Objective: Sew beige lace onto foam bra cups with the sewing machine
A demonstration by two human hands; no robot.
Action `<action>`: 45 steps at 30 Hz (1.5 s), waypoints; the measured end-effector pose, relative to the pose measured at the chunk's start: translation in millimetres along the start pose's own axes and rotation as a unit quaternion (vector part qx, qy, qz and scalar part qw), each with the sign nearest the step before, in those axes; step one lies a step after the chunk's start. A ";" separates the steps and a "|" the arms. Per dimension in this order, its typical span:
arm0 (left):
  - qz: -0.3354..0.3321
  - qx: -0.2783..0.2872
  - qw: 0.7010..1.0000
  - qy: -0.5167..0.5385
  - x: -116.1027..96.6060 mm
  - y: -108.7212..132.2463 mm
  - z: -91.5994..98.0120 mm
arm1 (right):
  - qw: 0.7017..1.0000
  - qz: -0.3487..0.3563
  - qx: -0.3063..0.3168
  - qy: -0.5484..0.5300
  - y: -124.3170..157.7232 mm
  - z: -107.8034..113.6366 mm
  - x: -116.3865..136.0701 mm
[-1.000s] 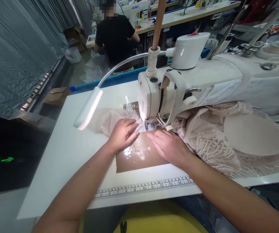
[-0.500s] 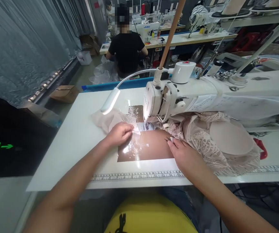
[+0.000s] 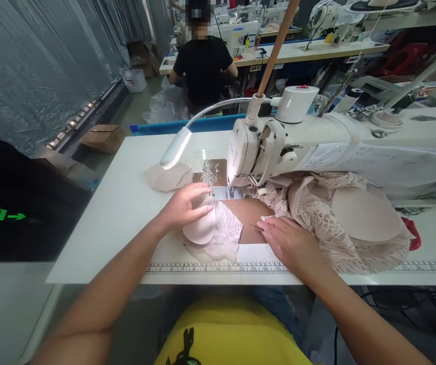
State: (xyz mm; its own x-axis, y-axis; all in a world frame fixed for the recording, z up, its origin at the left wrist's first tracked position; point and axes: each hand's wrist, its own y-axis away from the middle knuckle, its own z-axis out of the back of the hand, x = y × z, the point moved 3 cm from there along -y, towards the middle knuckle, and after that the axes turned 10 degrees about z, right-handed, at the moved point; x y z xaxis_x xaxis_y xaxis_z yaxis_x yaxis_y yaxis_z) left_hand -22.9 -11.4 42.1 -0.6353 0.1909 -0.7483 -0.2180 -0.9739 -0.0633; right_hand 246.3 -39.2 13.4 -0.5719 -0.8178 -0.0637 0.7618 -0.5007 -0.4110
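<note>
My left hand [image 3: 185, 204] is curled over a beige padded cup with lace [image 3: 213, 232], gripping it just in front of the needle plate [image 3: 223, 193] of the white sewing machine [image 3: 316, 142]. My right hand [image 3: 288, 238] lies flat with fingers together on the edge of the lace garment [image 3: 327, 223] to the right of the brown glossy sheet [image 3: 253, 215]. A thin dark tool tip shows at its fingertips. Another beige cup [image 3: 365, 213] rests in the lace pile under the machine arm.
A gooseneck lamp [image 3: 175, 147] hangs over a beige fabric piece [image 3: 168, 177] at the left. A printed ruler [image 3: 218, 267] runs along the white table's [image 3: 119, 213] front edge. A person in black [image 3: 202, 66] sits at a bench beyond. Cardboard boxes [image 3: 102, 137] lie on the floor.
My left hand has pulled the padded cup and lace from behind the needle toward me, over the brown sheet. My right hand slid slightly right and down. The view shifted a little.
</note>
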 end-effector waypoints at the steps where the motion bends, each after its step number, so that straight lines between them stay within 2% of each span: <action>1: 0.043 0.006 0.999 -0.002 7.3 -7.3 1.6 | 0.999 0.019 -0.024 -0.031 -0.8 3.7 4.8; 3: 0.114 0.055 0.992 0.003 20.3 -19.0 -0.4 | 0.991 0.049 -0.068 -0.100 -2.9 10.3 14.8; 6: 0.151 0.116 0.981 0.042 30.4 -27.1 -8.4 | 0.974 0.051 -0.111 -0.192 -6.3 15.5 26.5; 8: 0.147 0.144 0.973 0.106 30.8 -26.8 -14.1 | 0.965 0.008 -0.095 -0.243 -9.8 13.2 28.1; 11: 0.147 0.174 0.953 0.199 26.9 -22.0 -20.7 | 0.951 -0.096 -0.021 -0.292 -19.9 3.5 19.7; 14: 0.158 0.169 0.941 0.246 22.5 -18.0 -24.2 | 0.932 -0.144 0.034 -0.331 -38.2 -4.6 7.3; 19: 0.154 0.166 0.927 0.298 17.2 -15.5 -27.6 | 0.901 -0.143 0.041 -0.407 -68.7 -9.4 -5.3; 26: 0.159 0.182 0.915 0.323 19.4 -13.3 -31.0 | 0.860 -0.190 0.069 -0.468 -75.5 -23.5 -8.9; 31: 0.151 0.206 0.918 0.302 19.1 -13.5 -35.7 | 0.853 -0.186 0.081 -0.481 -81.8 -26.6 -3.3; 38: 0.122 0.227 0.919 0.300 17.7 -14.3 -39.2 | 0.851 -0.157 0.041 -0.500 -86.6 -27.4 -0.6; 45: 0.166 0.228 0.914 0.293 18.5 -13.4 -40.2 | 0.843 -0.166 0.030 -0.511 -80.2 -31.4 -6.6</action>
State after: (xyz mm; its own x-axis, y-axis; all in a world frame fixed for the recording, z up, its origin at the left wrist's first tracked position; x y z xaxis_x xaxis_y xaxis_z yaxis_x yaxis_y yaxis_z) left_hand -2.0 0.3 2.5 -0.2462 -0.3349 -0.9095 -0.4558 -0.7882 0.4136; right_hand 179.4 15.2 18.2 -0.2205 -0.4313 0.8749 0.6428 -0.7388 -0.2022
